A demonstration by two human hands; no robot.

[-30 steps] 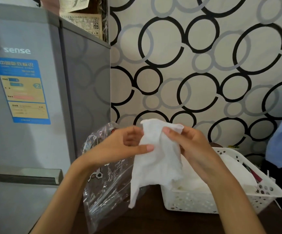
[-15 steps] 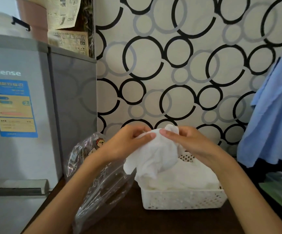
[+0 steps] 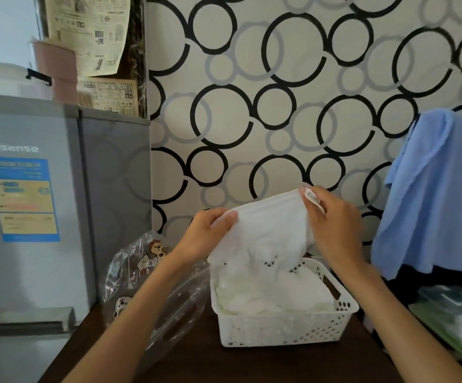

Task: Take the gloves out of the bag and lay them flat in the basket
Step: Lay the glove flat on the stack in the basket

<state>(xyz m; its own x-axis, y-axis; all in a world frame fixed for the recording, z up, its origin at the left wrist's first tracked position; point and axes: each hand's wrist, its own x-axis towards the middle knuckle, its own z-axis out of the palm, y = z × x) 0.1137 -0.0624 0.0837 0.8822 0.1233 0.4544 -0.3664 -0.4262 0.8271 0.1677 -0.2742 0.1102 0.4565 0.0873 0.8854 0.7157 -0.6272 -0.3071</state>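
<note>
White glove (image 3: 268, 230) stretched above basket (image 3: 279, 331); left hand (image 3: 207, 236) and right hand (image 3: 332, 225) each pinching top corner.

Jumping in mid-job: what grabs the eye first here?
A white glove stretched between both hands, left hand and right hand, just above the white basket at centre. Left of it lies the clear bag; behind, bold circle-patterned wallpaper fills the wall.
</note>
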